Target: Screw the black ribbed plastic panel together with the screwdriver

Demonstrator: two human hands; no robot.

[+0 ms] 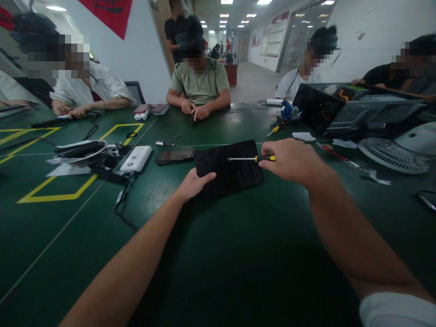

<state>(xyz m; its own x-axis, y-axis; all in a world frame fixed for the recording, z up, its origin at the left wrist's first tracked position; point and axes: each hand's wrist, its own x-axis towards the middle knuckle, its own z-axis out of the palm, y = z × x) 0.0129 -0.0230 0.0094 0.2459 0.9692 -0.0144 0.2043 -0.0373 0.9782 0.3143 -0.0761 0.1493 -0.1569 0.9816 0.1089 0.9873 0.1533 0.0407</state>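
Note:
My left hand [196, 184] grips the left edge of a flat black rectangular panel [235, 175], thumb on its face. It is tilted a little above the green table, and its surface looks divided into shallow sections. In my right hand [289, 159] is a screwdriver [265, 158] with a black and yellow handle, fingers closed round the handle's end. Its metal shaft points left across the panel; whether the tip touches the surface I cannot tell. Just beyond the panel's left corner lies a dark flat item [173, 156], partly blurred out.
Small metal parts [166, 141] lie past the panel. To the left are a white power bank [136, 159] with a cable and a pile of parts [88, 154]. A second screwdriver [275, 129], a white fan [397, 152] and black casings [371, 113] stand right. Several people sit around the table.

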